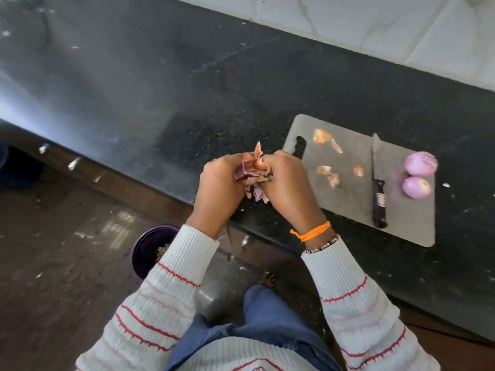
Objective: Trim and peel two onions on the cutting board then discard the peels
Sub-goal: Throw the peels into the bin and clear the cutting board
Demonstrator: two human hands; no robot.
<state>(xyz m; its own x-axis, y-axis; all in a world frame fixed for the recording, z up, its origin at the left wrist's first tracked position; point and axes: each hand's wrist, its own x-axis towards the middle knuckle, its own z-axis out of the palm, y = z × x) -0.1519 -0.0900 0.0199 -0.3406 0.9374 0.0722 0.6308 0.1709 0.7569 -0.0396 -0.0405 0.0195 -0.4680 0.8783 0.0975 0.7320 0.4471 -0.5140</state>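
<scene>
Both onions (pixel 419 174) sit peeled at the cutting board's (pixel 348 210) right edge, beside the knife (pixel 378 188). Left hand (pixel 222 180) & right hand (pixel 286 178) cup a wad of peels (pixel 253 178) over the counter's front edge. Keep it pinched tight, then collect stray scraps (pixel 328 175) mid-board.

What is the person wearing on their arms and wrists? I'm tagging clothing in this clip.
Both arms are in a ribbed, off-white knit sweater with thin red horizontal stripes. The left sleeve ends at a plain ribbed cuff. On the right wrist, above the right sleeve, sit an orange thread band and a beaded bracelet. The hands are bare, with no gloves.
</scene>
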